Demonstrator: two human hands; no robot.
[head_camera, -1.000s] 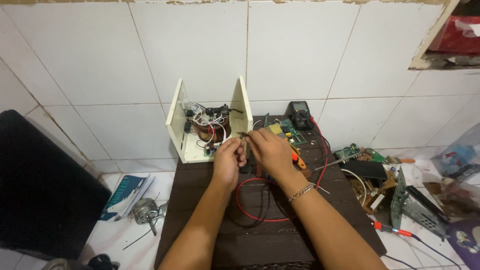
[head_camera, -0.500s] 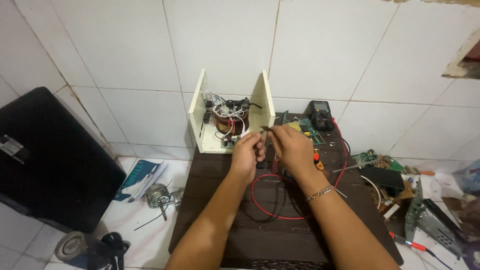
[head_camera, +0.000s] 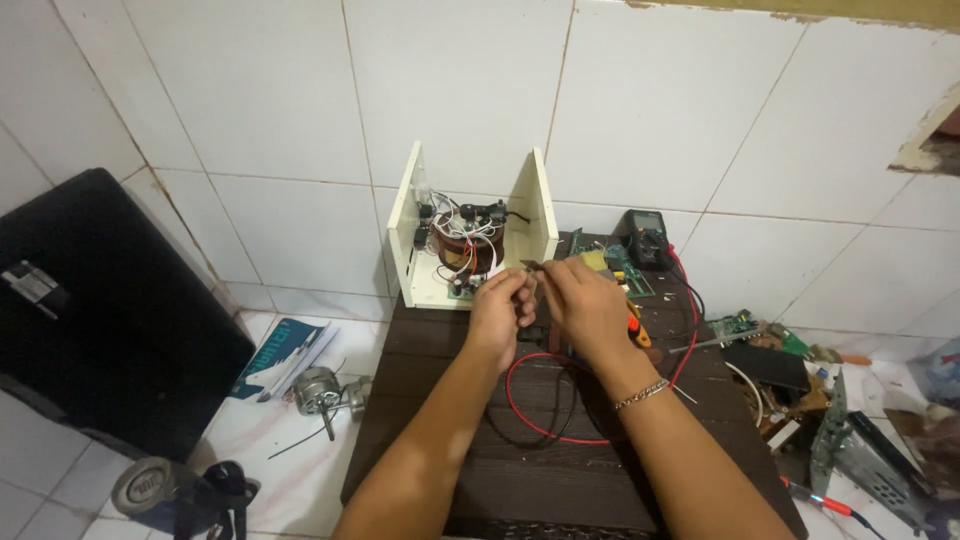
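Both hands raised over dark wooden table (head_camera: 560, 470), fingertips met — left hand (head_camera: 497, 306) and right hand (head_camera: 587, 303) pinched shut on small dark part (head_camera: 531, 266), held between thumbs and forefingers, just before cream open casing (head_camera: 472, 232). Below wrists lay red wire (head_camera: 560, 400) — looped. Behind, near the wall, stood multimeter (head_camera: 645, 237).

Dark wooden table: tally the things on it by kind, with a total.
Cream open casing with wiring: 1
Multimeter: 1
Green circuit board: 1
Red wire loop: 1
Orange-handled tool: 1
Hands at work: left, right: 2
Total: 7
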